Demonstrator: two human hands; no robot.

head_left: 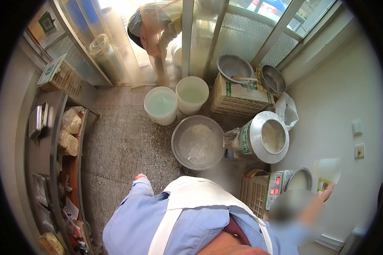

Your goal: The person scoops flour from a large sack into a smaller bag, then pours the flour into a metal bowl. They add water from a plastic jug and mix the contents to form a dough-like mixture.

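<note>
On the right, my right hand (pixel 326 193) grips the yellow-green handle of a pale translucent jug-like vessel (pixel 329 168), held up near the wall. Just beside it, a metal bowl (pixel 300 180) with whitish contents sits on a digital scale (pixel 274 188) that has a lit red display. My left hand (pixel 141 176) hangs by my left side above the floor; only a small part of it pokes from the blue sleeve, and its fingers are not clear. In front of me stands a wide metal basin (pixel 177 146) with whitish residue inside.
Two white buckets (pixel 161 118) of pale liquid stand beyond the basin. A metal-hoppered machine (pixel 257 146) is at its right. Crates (pixel 225 102) carry metal bowls (pixel 235 68). Shelves (pixel 64 161) line the left. Another person (pixel 155 29) bends behind plastic strip curtains (pixel 127 63).
</note>
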